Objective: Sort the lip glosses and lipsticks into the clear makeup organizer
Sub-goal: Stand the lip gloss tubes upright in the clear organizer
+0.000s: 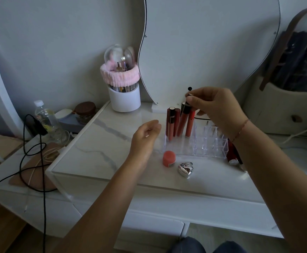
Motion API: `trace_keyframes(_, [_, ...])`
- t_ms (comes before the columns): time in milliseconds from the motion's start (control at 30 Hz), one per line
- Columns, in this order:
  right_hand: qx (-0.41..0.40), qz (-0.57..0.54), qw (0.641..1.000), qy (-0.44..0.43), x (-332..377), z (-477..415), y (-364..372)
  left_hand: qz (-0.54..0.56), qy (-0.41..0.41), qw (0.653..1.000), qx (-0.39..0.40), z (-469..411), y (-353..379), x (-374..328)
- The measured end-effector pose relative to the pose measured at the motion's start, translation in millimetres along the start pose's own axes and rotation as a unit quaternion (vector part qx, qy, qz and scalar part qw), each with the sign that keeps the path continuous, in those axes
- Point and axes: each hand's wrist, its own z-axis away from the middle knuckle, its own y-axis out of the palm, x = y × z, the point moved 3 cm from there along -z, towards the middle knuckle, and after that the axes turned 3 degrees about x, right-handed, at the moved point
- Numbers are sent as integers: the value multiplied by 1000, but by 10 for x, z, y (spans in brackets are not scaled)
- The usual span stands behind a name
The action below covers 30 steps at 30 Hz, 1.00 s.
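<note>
The clear organizer (pixel 200 146) stands on the marble vanity top (pixel 101 143) and serves as the anchor here. In its back-left section a lip gloss (pixel 182 121) stands tilted slightly, its lower end inside the clear wall; the right hand (pixel 216 106) hovers above that section, thumb and fingertips pinching the gloss's dark cap from the top, the remaining fingers curled in beside them. Whether the tube's base rests on the organizer floor I cannot tell. Three other glosses (pixel 171 125) stand upright in the same section, close beside the held one; the organizer's smaller front and right cells show nothing but clear plastic.

The left hand (pixel 145 136) hangs just left of the organizer, apart from it, fingers loosely curled together and holding nothing.

Just in front of the organizer's left front corner sits a coral-capped pot (pixel 169 158); a little further forward lies a silver heart-shaped case (pixel 185 169). Against the organizer's right end lie red tubes (pixel 232 155) — partly hidden by the right forearm.

Behind the organizer rises a wavy-edged mirror (pixel 213 42); behind and to its left stands a white brush holder (pixel 124 99) wrapped in a pink band; well to the left — off the vanity top — are a water bottle (pixel 44 117) and a black cable (pixel 39 148).
</note>
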Motion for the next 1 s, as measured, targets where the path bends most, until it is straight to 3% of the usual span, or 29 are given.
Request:
trace_keyframes(333, [-14,187,982,-12,-253,-67,189,-50,-38,996,61,-19,12,254])
trace_keyframes(1000, [-22,218,975,-33,-257,-113,292,-74,-13,994,79,15,15,228])
